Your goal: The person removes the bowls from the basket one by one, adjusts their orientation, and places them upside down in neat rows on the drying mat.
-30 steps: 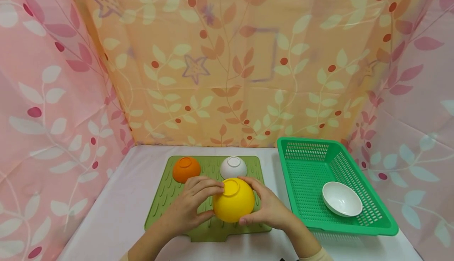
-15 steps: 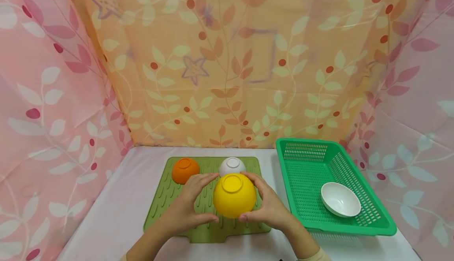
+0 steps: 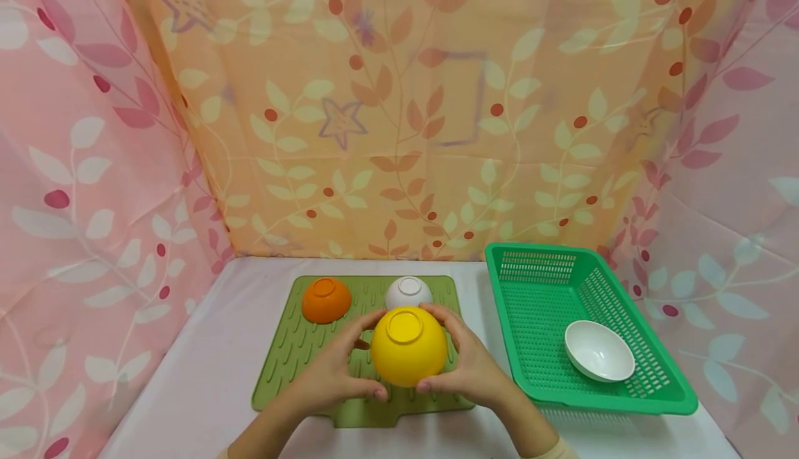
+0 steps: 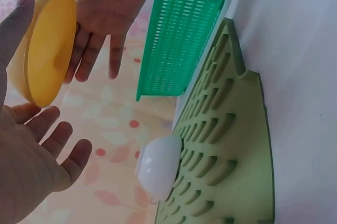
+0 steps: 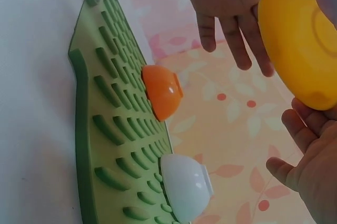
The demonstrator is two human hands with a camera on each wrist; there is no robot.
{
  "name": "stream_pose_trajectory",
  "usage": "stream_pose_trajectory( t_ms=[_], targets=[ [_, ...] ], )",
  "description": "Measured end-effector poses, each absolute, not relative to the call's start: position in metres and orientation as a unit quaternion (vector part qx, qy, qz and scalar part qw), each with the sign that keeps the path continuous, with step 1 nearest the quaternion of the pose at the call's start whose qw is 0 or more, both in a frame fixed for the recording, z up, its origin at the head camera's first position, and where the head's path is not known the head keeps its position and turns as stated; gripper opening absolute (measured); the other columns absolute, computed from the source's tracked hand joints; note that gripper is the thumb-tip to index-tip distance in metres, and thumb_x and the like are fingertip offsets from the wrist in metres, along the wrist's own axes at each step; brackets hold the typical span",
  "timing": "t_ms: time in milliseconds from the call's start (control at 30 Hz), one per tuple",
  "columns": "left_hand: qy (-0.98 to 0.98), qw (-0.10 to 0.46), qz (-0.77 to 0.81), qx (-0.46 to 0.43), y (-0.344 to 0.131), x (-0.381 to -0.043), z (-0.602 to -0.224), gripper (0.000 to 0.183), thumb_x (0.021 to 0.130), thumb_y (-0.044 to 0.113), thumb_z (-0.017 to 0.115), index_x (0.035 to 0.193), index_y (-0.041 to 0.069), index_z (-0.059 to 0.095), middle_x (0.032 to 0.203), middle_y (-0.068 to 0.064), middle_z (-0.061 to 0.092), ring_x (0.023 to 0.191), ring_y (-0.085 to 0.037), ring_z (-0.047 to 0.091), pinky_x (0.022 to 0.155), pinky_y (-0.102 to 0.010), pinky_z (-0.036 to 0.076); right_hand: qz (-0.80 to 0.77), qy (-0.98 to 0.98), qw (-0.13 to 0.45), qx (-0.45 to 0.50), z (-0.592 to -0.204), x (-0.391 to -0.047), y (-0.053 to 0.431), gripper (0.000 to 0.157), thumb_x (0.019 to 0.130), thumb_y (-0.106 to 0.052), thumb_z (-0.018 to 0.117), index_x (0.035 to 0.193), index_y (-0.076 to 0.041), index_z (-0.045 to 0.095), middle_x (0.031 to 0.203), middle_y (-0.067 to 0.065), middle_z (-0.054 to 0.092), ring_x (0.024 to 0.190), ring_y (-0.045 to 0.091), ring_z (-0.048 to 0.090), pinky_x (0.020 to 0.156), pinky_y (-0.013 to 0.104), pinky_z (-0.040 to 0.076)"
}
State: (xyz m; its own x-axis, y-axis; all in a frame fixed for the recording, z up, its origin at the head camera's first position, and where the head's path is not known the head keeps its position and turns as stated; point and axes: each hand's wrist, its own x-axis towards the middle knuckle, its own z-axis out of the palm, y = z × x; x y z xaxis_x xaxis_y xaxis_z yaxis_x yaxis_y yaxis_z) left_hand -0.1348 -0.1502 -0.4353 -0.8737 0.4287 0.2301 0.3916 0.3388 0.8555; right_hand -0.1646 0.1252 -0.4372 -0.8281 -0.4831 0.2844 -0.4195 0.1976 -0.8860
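Note:
A yellow bowl (image 3: pixel 408 358) is held upside down over the green drying mat (image 3: pixel 293 362), between both hands. The right hand (image 3: pixel 471 369) grips its right side, fingers at the far edge and thumb at the near edge. On the other side, the left hand (image 3: pixel 327 376) pinches it with its fingers at the far left and its thumb low in front. The left wrist view shows the bowl's inside (image 4: pixel 52 50). Two more bowls rest upside down at the mat's back: an orange bowl (image 3: pixel 326 303) on the left and a white bowl (image 3: pixel 399 297), partly hidden behind the yellow one.
To the right of the mat stands a green plastic basket (image 3: pixel 504 334) with slotted walls. Another white bowl (image 3: pixel 600 351) lies tilted inside it, its opening facing up. A white cloth (image 3: pixel 187 369) covers the table, and patterned curtains (image 3: pixel 399 188) enclose the back and sides.
The left hand's fingers have left the bowl's base, spread apart from the bowl, then come back against its left side. The yellow bowl has tilted slightly; the right hand keeps its grip.

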Motion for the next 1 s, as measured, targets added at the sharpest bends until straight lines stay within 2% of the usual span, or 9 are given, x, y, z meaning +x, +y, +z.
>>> stream_pose_trajectory(
  t_ms=[167, 400, 500, 667, 867, 1000],
  targets=[
    [0.816, 0.027, 0.527, 0.236, -0.149, -0.1352, -0.4381, 0.106, 0.07, 0.036, 0.095, 0.157, 0.038, 0.034, 0.15, 0.013, 0.045, 0.133, -0.016, 0.046, 0.105, -0.04, 0.047, -0.564, 0.77, 0.039, -0.294, -0.4377, -0.163, 0.1235, 0.101, 0.069, -0.032, 0.096, 0.153, -0.029, 0.041, 0.154, -0.011, 0.044, 0.141, 0.026, 0.041, 0.115, 0.072, 0.024],
    [0.803, 0.02, 0.548, 0.233, -0.1475, -0.1363, -0.4371, 0.102, 0.071, 0.025, 0.096, 0.155, 0.031, 0.039, 0.149, 0.012, 0.047, 0.133, -0.018, 0.046, 0.105, -0.044, 0.045, -0.566, 0.769, 0.044, -0.292, -0.4378, -0.1613, 0.1209, 0.102, 0.068, -0.031, 0.097, 0.154, -0.029, 0.041, 0.154, -0.01, 0.044, 0.143, 0.026, 0.039, 0.116, 0.071, 0.023],
    [0.806, 0.015, 0.546, 0.23, -0.1474, -0.1352, -0.4351, 0.1, 0.069, 0.027, 0.096, 0.153, 0.036, 0.042, 0.147, 0.012, 0.049, 0.132, -0.018, 0.048, 0.105, -0.045, 0.045, -0.567, 0.768, 0.043, -0.294, -0.4377, -0.1605, 0.1202, 0.104, 0.067, -0.031, 0.098, 0.154, -0.025, 0.041, 0.154, -0.01, 0.044, 0.143, 0.026, 0.039, 0.116, 0.071, 0.023],
    [0.812, 0.008, 0.54, 0.223, -0.1479, -0.1332, -0.4323, 0.099, 0.067, 0.029, 0.097, 0.149, 0.041, 0.044, 0.145, 0.012, 0.05, 0.126, -0.021, 0.05, 0.101, -0.048, 0.045, -0.567, 0.768, 0.048, -0.294, -0.4376, -0.1595, 0.1193, 0.104, 0.068, -0.03, 0.098, 0.155, -0.03, 0.04, 0.155, -0.01, 0.043, 0.145, 0.025, 0.038, 0.116, 0.07, 0.022],
    [0.815, -0.008, 0.533, 0.229, -0.1498, -0.1342, -0.4326, 0.099, 0.067, 0.034, 0.097, 0.15, 0.042, 0.043, 0.145, 0.013, 0.05, 0.125, -0.02, 0.05, 0.101, -0.048, 0.046, -0.567, 0.764, 0.041, -0.304, -0.4398, -0.1609, 0.1191, 0.105, 0.07, -0.032, 0.096, 0.156, -0.034, 0.036, 0.158, -0.011, 0.041, 0.147, 0.026, 0.035, 0.115, 0.074, 0.022],
    [0.82, -0.032, 0.519, 0.239, -0.1511, -0.1359, -0.4329, 0.1, 0.067, 0.033, 0.097, 0.151, 0.041, 0.042, 0.143, 0.014, 0.052, 0.128, -0.016, 0.05, 0.102, -0.046, 0.048, -0.564, 0.768, 0.028, -0.303, -0.4405, -0.1616, 0.1176, 0.105, 0.071, -0.034, 0.096, 0.157, -0.031, 0.036, 0.159, -0.013, 0.04, 0.15, 0.025, 0.032, 0.114, 0.076, 0.021]
  ],
)
